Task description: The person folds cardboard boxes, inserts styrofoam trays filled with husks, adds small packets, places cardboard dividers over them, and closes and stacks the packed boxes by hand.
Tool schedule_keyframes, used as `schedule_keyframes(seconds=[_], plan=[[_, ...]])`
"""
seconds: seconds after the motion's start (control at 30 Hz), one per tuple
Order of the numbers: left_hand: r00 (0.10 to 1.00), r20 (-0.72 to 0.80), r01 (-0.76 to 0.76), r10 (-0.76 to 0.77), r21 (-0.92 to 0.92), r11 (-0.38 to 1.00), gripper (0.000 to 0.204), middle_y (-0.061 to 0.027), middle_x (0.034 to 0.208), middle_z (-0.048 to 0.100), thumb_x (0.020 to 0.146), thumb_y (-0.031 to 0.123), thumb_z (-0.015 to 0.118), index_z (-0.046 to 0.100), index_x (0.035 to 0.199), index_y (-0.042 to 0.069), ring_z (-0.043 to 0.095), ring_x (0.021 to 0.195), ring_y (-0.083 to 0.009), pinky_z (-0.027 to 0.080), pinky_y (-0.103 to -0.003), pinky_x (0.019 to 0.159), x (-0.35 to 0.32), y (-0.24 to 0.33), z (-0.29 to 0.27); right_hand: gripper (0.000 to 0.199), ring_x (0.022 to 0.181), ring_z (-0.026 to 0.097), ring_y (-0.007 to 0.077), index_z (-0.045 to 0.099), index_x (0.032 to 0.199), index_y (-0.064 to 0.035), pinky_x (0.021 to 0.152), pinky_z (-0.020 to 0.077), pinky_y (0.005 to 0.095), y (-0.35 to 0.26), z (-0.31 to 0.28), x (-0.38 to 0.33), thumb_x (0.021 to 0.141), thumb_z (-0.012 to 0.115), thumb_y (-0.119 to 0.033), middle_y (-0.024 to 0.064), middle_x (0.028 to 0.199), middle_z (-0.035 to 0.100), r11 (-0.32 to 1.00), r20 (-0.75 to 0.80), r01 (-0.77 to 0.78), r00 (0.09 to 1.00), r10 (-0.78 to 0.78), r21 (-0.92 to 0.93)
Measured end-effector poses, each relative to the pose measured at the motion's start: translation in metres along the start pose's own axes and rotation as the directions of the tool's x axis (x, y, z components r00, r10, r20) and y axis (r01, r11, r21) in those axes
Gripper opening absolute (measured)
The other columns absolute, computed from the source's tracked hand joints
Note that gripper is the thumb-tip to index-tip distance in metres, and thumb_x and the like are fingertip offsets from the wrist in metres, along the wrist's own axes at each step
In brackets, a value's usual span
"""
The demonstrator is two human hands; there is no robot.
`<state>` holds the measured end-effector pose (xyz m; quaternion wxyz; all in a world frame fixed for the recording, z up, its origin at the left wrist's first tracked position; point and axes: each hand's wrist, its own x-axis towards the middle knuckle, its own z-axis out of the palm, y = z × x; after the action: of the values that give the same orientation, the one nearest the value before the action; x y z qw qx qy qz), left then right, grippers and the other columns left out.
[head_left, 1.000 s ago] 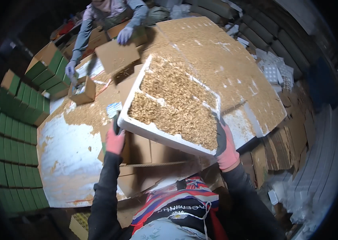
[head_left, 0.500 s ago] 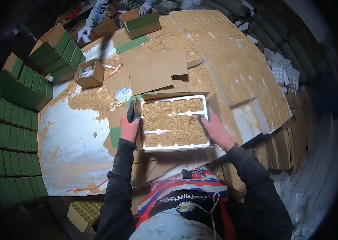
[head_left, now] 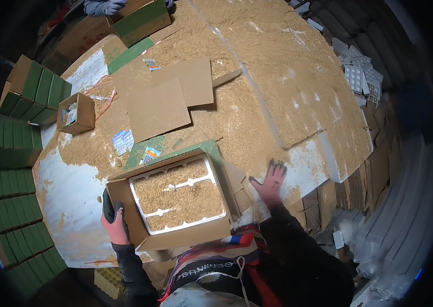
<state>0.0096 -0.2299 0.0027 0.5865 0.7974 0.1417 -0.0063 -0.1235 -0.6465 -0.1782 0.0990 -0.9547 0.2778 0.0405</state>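
- the left hand [head_left: 114, 225], in a red glove with dark fingertips, grips the left wall of an open cardboard box [head_left: 173, 235] at the near edge of the bench [head_left: 68, 199].
- the right hand [head_left: 270, 181], gloved the same way, lies flat and spread on the bench top just to the right of the box, holding nothing.
- inside the box sits a white foam tray [head_left: 175, 197] with dividers, filled with pale tan sawdust-like filling; it is seated level between the box walls.
- the box's far flap [head_left: 175, 151], green on its inner face, stands open behind the tray.
- the bench top is strewn with the same tan filling, with bare white patches at the left and near the right hand.
- flat cardboard sheets [head_left: 162, 102] lie overlapped beyond the box, well apart from it.
- a few small colourful packets [head_left: 122, 140] lie between the sheets and the box.
- a small open carton [head_left: 76, 112] sits at the far left of the bench.
- stacks of green boxes [head_left: 9, 143] line the left side.
- another person's gloved hand [head_left: 101, 6] rests by a green-sided box [head_left: 142, 20] at the far edge.
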Motion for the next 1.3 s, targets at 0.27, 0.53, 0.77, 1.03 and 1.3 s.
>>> schedule_keyframes(seconds=[0.27,0.53,0.77,1.03,1.3], plan=[[0.999,-0.028,0.044,-0.041,0.137,0.990,0.058,-0.0125,0.132,0.046,0.074,-0.011,0.041,0.040,0.132,-0.005,0.046,0.117,-0.0173,0.039,-0.029,0.096,-0.012,0.019,0.018,0.081,0.123,0.034,0.0388,0.039,0.133,-0.0143,0.106,0.0191,0.0526,-0.125,-0.008,0.256,0.064,0.073,-0.040,0.0245,0.129,0.040,0.928,-0.189,0.369,0.910,-0.370,-0.044],[1.000,0.003,-0.003,0.003,0.086,0.996,0.056,-0.0113,0.131,0.047,0.078,-0.009,0.046,0.040,0.133,-0.001,0.045,0.117,-0.0148,0.036,-0.028,0.097,-0.005,0.030,0.040,0.049,0.101,0.055,0.0252,0.058,0.111,-0.0046,0.086,0.0435,0.0348,-0.105,-0.026,0.219,0.068,0.073,-0.022,0.0125,0.109,0.059,0.806,-0.177,0.304,0.952,-0.248,0.508],[0.992,0.013,-0.122,0.122,0.190,0.974,0.056,-0.0152,0.104,0.062,0.078,-0.001,0.057,0.045,0.131,0.006,0.057,0.092,-0.0138,0.044,-0.029,0.083,-0.004,0.016,0.038,0.044,0.099,0.057,0.0252,0.058,0.111,-0.0015,0.084,0.0469,0.0311,-0.145,-0.185,0.063,0.072,0.073,-0.017,0.0168,0.110,0.058,0.397,-0.156,0.264,0.946,-0.283,0.879],[0.989,-0.059,-0.131,0.138,0.111,0.985,0.055,-0.0175,0.114,0.059,0.076,0.001,0.060,0.045,0.129,0.001,0.058,0.105,-0.0235,0.041,-0.032,0.092,-0.014,0.000,0.019,0.040,0.110,0.050,0.0323,0.059,0.110,-0.0087,0.096,0.0367,0.0397,-0.223,-0.237,0.048,0.074,0.069,-0.021,0.0145,0.119,0.054,0.464,-0.160,0.847,0.512,-0.844,0.259],[0.988,-0.086,-0.089,0.130,0.374,0.923,0.045,-0.0180,0.107,0.061,0.079,0.027,0.065,0.056,0.118,0.007,0.059,0.099,-0.0323,0.045,-0.037,0.087,0.146,-0.033,0.031,0.060,0.107,0.051,0.0310,0.048,0.124,-0.0073,0.087,0.0414,0.0399,-0.297,-0.105,0.268,0.075,0.067,-0.036,0.0144,0.114,0.056,0.536,-0.005,0.819,0.546,-0.838,-0.205]])
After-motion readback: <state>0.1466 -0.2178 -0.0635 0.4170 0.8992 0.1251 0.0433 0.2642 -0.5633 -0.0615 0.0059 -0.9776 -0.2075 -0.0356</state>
